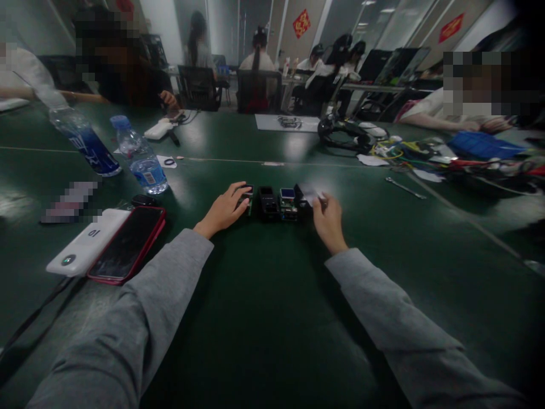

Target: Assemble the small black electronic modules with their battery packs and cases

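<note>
My left hand (227, 207) rests at the left end of a short row of small device parts, its thumb and fingers around the edge of a green circuit board (250, 196). Beside that board stands a black plastic housing (268, 203) with a dark window. Further right is a second circuit board (288, 203) with a small blue-lit screen and metal connectors along its near edge. My right hand (328, 218) pinches a thin flat panel (310, 192), dark at its left end and pale with glare; motion blurs it. The fingertips behind the panel are partly hidden.
On the left are a red-cased phone (128, 244), a white power bank (87, 241) and two water bottles, one being this clear bottle (142, 159). Tangled cables (409, 150), a blue tray (485, 146) and a wrench (404, 188) lie right. People sit across the table.
</note>
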A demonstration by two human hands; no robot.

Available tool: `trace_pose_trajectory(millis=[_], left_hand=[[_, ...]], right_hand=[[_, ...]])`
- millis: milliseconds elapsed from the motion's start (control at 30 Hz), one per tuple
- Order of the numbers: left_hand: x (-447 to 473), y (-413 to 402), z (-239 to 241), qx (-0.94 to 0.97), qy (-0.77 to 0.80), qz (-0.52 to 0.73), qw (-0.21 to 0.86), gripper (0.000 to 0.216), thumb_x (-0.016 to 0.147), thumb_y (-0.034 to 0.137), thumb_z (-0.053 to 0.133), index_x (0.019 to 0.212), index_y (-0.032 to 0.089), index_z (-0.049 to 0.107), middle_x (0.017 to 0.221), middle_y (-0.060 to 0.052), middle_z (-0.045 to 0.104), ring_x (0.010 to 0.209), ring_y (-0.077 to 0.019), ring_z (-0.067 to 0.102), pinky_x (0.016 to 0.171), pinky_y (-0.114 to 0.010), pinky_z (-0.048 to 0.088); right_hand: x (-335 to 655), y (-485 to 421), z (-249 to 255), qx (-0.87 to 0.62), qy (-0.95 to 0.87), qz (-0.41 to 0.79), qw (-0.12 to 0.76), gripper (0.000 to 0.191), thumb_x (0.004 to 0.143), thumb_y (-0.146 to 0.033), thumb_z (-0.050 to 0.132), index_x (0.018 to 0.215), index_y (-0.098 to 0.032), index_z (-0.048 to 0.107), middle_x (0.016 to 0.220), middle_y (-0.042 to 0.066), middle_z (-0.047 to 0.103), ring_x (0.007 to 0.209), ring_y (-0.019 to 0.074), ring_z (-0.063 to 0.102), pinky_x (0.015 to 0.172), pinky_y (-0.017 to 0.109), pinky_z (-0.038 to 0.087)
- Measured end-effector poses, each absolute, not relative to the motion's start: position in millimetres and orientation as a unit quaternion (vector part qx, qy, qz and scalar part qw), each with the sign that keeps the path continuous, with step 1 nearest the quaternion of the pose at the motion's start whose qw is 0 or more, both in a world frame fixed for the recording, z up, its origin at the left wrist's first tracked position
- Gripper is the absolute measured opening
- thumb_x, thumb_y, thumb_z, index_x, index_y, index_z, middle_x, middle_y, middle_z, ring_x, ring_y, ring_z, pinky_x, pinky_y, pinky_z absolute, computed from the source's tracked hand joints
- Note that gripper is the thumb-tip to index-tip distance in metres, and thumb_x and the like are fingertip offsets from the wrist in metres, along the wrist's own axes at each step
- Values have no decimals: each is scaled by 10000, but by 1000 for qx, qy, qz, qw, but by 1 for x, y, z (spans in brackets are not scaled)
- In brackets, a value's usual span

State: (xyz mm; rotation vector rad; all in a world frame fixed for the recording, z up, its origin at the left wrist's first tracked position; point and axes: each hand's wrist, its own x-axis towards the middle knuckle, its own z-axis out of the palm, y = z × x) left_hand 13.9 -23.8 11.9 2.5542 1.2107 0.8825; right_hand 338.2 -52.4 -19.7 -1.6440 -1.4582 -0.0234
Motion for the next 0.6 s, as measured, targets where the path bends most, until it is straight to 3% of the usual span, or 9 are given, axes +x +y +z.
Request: trace_pose_trajectory(millis=[167,333,500,600], left_hand=[[14,-25,13,860,407,295,89,495,1021,486,296,1418,222,429,1523,-118,380,1263,-273,549,1003,-462,520],[13,-25,14,860,406,295,90,492,1019,487,300,1417,228,430,1523,-120,381,1268,-279,546,1004,-469,518],[13,-24,13,860,406,296,88,493,1019,484,296,1421,230,425,1525,-118,380,1277,-278,538,997,-463,521],[14,-24,12,860,403,301,84,483,1020,474,298,1414,228,430,1512,-117,394,1290,-273,528,995,-452,523]], right_hand=[[329,-61,-10,-627,-635,-21,451,519,895,-533,526,1207,-126,600,1211,191,597,1155,311,541,1008,507,437],[334,-58,-11,-646,-569,59,506,455,955,-535,425,1131,-172,635,1076,128,675,989,261,623,910,450,491],[344,-51,-19,-675,-552,49,487,516,957,-597,344,977,-178,644,968,123,666,921,270,604,872,468,481],[345,-50,-20,-672,-560,42,483,547,951,-628,334,990,-177,641,961,128,656,934,279,593,883,494,475]])
